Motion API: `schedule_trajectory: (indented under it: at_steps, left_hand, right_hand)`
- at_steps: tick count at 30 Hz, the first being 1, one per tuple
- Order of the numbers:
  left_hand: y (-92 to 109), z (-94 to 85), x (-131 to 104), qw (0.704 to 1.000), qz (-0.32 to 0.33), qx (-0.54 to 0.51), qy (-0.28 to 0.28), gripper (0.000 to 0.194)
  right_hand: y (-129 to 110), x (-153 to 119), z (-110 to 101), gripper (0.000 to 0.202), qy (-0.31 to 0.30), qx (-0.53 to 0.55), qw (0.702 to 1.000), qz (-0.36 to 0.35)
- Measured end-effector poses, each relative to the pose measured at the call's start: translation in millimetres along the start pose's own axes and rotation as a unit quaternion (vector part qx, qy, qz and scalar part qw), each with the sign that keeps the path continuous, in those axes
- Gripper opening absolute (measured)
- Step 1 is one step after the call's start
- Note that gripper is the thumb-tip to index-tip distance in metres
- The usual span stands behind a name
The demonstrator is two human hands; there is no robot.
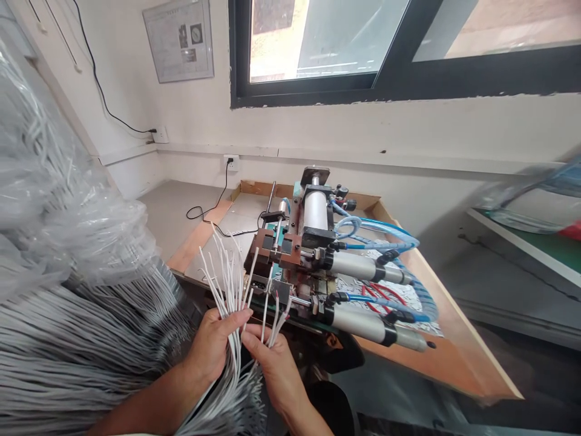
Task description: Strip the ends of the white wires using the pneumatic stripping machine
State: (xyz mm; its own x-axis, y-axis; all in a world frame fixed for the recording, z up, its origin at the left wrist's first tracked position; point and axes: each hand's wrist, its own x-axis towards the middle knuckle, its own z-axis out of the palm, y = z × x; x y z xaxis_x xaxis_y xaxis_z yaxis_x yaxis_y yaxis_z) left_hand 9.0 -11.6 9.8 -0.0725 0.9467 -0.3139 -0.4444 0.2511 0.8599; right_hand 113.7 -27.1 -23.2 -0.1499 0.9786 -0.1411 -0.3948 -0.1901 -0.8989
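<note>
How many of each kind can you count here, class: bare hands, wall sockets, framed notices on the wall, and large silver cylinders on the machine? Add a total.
Bare hands: 2 (left hand, right hand)
Wall sockets: 2 (left socket, right socket)
Framed notice: 1
Large silver cylinders: 3 (upper cylinder, middle cylinder, lower cylinder)
Total: 8

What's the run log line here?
left hand: holding larger white cable bundle | right hand: holding smaller cable group | machine: beyond hands | gray cable pile: at left
</note>
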Motion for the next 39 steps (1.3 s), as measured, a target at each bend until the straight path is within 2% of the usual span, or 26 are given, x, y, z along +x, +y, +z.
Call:
schedule_trajectory:
  at_steps: [4,8,13,17,22,31,34,39]
  left_hand:
    - [3.6,1.8,-0.2,1.000,-0.014,0.000,-0.026,0.016]
    - [9.2,2.3,4.7,1.000,-0.015,0.003,-0.013,0.017]
    - [17.5,5.9,12.1,1.000,-0.008,0.007,-0.017,0.019]
    - [21.7,11.4,15.1,1.000,0.009,0.023,0.004,0.022]
    - [21.7,14.9,17.6,0.999,0.039,0.030,0.012,0.019]
    - [16.9,13.4,17.8,0.998,0.050,0.035,0.009,0.017]
    - [10.3,9.0,16.2,0.996,0.058,0.061,-0.010,0.014]
    - [-2.0,2.4,9.0,0.985,0.072,0.146,-0.063,0.016]
  right_hand:
    - [8.8,-2.4,-1.3,0.018,0.068,-0.021,0.996,-0.057]
    - [10.1,3.5,-5.2,0.019,0.130,0.014,0.989,-0.066]
    - [0.4,19.3,-1.0,0.020,0.185,0.124,0.974,-0.043]
    - [-7.5,27.3,2.9,0.024,0.213,0.219,0.952,0.008]
    - [-13.1,32.3,1.6,0.026,0.206,0.289,0.934,0.042]
    - [-11.3,33.2,4.1,0.026,0.177,0.327,0.922,0.104]
    - [-14.6,29.0,6.3,0.024,0.137,0.294,0.942,0.090]
    - [-17.9,22.4,7.2,0.023,0.090,0.191,0.977,0.007]
